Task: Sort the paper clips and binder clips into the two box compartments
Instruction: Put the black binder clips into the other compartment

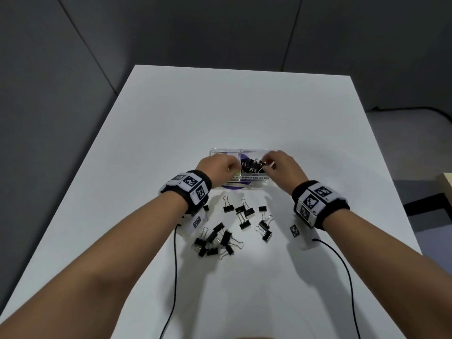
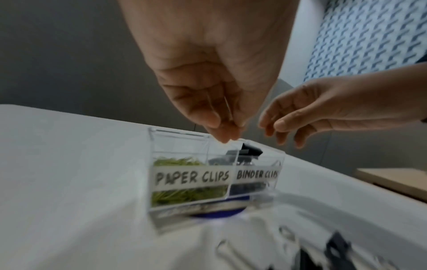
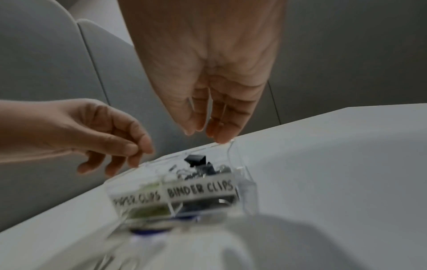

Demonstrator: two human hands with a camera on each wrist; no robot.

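A clear two-compartment box (image 1: 244,150) stands mid-table, labelled PAPER CLIPS on the left and BINDER CLIPS on the right. Greenish paper clips (image 2: 184,195) fill the left half and black binder clips (image 3: 201,169) the right. My left hand (image 2: 225,135) hovers over the divider, its fingertips pinching what looks like a thin wire paper clip (image 2: 227,109). Over the right compartment my right hand (image 3: 205,131) hangs with straight, empty fingers, and one binder clip (image 3: 195,159) lies just beneath them, on top of the pile. Several loose binder clips (image 1: 244,216) lie on the table in front of the box.
A second cluster of binder clips (image 1: 215,241) lies nearer me on the left. A dark blue disc (image 1: 236,187) shows under the box. Black cables (image 1: 175,265) trail from both wristbands across the white table (image 1: 269,106). A wooden edge (image 1: 446,184) sits off the table's right side.
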